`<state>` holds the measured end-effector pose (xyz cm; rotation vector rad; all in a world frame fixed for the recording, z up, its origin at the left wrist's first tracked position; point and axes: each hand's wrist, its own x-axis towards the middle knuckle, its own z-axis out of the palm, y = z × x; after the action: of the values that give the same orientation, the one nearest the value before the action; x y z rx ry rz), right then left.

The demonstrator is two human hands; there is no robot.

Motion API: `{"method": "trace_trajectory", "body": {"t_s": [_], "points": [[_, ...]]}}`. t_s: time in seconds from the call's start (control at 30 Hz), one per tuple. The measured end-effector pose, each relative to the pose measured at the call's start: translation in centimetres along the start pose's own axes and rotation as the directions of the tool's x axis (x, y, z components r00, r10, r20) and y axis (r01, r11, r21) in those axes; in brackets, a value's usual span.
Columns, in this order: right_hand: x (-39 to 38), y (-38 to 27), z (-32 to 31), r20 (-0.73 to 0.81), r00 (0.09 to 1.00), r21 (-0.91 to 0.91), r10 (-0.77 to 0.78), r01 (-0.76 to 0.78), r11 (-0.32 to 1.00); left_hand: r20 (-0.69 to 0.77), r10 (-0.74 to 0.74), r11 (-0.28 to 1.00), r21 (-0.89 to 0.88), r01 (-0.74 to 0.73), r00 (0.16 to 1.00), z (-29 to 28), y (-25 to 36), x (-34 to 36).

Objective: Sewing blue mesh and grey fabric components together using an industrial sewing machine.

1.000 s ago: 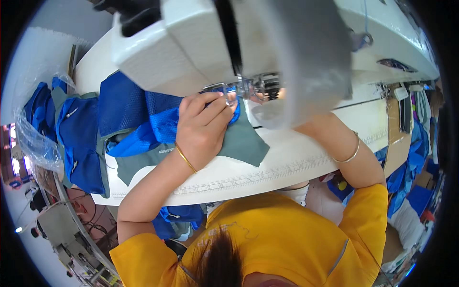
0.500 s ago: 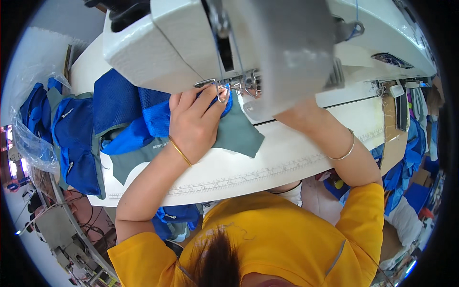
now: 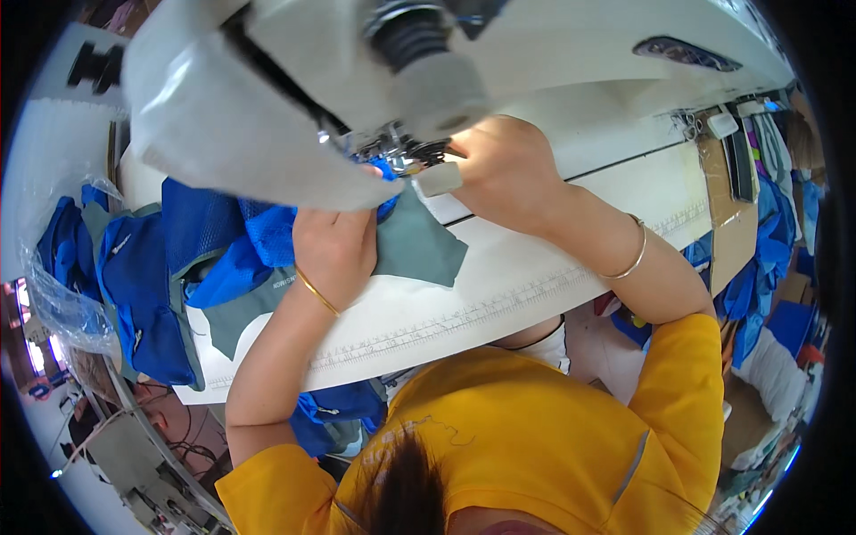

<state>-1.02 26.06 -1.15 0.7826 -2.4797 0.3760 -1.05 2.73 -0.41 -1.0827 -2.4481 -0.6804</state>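
A white sewing machine [image 3: 214, 116] fills the top, its metal presser foot [image 3: 397, 143] over bright blue fabric. My left hand [image 3: 334, 245] rests on the fabric left of the foot, its fingers bent together, tips hidden behind the machine. Beneath it spread a grey-green cut piece [image 3: 419, 245] and blue mesh fabric [image 3: 196, 214]. My right hand [image 3: 504, 174] is curled just right of the foot; whatever its fingertips hold is hidden.
The white table edge [image 3: 481, 325] carries a printed ruler. Blue-and-grey pieces [image 3: 134, 276] in clear plastic [image 3: 67, 316] lie at the left. Cardboard [image 3: 731, 250] and hanging blue garments [image 3: 758, 285] are at the right, and metal framework stands lower left.
My view has shifted, putting the machine's head farther left over my left fingers. My right hand has moved up, coming into sight beside the presser foot with curled fingers.
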Motion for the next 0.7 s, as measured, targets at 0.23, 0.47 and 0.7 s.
{"method": "trace_trajectory", "body": {"t_s": [0.23, 0.47, 0.7], "points": [[0.1, -0.1, 1.2, -0.078, 0.997, 0.021, 0.007, -0.005, 1.000, 0.032, -0.002, 0.999, -0.042, 0.004, 0.999, 0.1, -0.4, 0.2], [0.0, -0.4, 1.2, -0.043, 0.999, 0.056, 0.009, -0.006, 0.998, 0.045, 0.048, 0.998, -0.031, -0.047, 0.998, 0.0, -0.4, 0.2], [-0.1, -0.5, -0.1, 0.072, 0.997, 0.046, 0.037, -0.040, 0.998, 0.098, -0.024, 0.999, 0.033, 0.021, 0.995, -0.3, 0.1, -0.5]]}}
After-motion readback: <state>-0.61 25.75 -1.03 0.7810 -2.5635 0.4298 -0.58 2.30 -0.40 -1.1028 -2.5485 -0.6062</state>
